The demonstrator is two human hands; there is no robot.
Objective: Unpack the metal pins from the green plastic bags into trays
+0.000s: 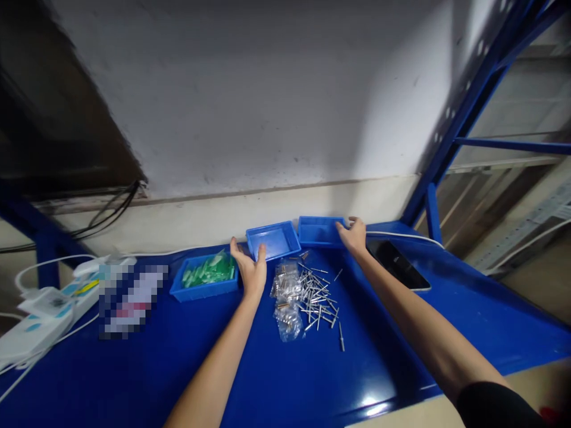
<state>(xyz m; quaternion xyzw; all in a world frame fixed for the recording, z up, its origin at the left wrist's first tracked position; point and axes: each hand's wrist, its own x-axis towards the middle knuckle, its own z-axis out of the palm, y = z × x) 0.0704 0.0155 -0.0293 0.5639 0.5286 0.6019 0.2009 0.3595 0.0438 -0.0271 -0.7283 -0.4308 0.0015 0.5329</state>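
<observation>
My left hand (pixel 250 270) is at the left end of a shallow blue bin (pixel 274 242), thumb and fingers spread apart; the thumb overlaps the bin's front left corner. A second blue bin (pixel 319 233) stands to its right against the wall, and my right hand (pixel 354 236) has its thumb over that bin's right end, fingers outside it. Neither bin shows contents. Between my arms lie small clear plastic bags (pixel 288 285) of metal pieces beside a loose pile of pop rivets (pixel 319 297). Left of my left hand sits a blue bin (pixel 205 291) of green plastic packets (pixel 209 269).
White power strips (pixel 40 327) with cables lie at the left, next to a blurred-out item (pixel 134 300). A black phone-like device (pixel 399 264) rests right of my right forearm. Behind the blue table (pixel 357 380) rises the wall; a blue metal frame (pixel 446 148) stands right.
</observation>
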